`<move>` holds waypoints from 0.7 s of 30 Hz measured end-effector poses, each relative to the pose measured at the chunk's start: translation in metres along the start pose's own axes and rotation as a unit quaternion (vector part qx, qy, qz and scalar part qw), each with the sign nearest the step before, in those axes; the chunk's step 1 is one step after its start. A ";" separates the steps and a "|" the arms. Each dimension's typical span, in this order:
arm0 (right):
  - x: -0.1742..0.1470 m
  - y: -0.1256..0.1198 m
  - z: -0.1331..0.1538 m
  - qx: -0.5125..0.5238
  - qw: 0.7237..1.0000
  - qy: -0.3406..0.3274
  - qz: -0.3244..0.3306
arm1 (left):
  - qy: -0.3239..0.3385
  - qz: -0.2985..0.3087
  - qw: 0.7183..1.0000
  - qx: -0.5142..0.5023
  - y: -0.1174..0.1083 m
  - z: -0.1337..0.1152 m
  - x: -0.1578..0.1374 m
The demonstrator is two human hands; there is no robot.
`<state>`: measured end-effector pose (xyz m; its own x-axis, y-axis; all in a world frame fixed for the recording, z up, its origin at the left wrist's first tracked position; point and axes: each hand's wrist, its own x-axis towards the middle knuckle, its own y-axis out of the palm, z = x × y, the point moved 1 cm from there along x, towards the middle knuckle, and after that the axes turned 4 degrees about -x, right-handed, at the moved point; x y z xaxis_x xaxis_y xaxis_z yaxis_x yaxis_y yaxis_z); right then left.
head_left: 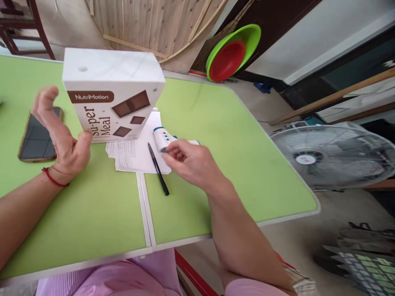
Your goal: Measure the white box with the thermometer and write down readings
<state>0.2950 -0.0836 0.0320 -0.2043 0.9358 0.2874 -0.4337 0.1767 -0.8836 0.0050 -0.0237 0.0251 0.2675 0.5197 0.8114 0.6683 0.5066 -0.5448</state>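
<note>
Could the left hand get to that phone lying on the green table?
Probably yes: the left hand hovers open right beside the phone, with only bare table between; the box stands on its other side.

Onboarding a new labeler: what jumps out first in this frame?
The white NutriMotion box stands upright at the middle of the green table, with the open left hand beside its lower left corner. The right hand closes its fingers on a small white and blue device, above handwritten papers and a black pen. A phone lies behind the left hand.
</note>
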 end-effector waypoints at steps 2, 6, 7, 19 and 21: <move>-0.003 0.006 0.013 -0.037 0.999 0.000 0.038 | 0.009 -0.127 0.992 -0.024 -0.009 -0.020 0.003; -0.005 0.016 0.021 -0.099 0.993 -0.015 0.060 | 0.181 0.058 0.978 -0.092 -0.007 -0.054 0.005; -0.004 0.016 0.021 -0.075 0.996 -0.031 0.047 | 0.213 0.119 0.965 -0.093 -0.004 -0.059 0.002; -0.002 0.028 0.034 0.452 0.871 -0.045 -0.189 | 0.196 0.437 0.871 0.114 -0.004 -0.104 -0.015; -0.002 0.034 0.036 0.496 0.852 -0.007 -0.166 | 0.191 0.455 0.861 0.124 -0.005 -0.111 -0.013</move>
<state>0.2491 -0.0909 0.0144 0.0670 0.8792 0.4716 -0.9968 0.0800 -0.0075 0.0748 -0.1092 0.0406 0.8430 0.5379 0.0086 -0.0950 0.1647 -0.9818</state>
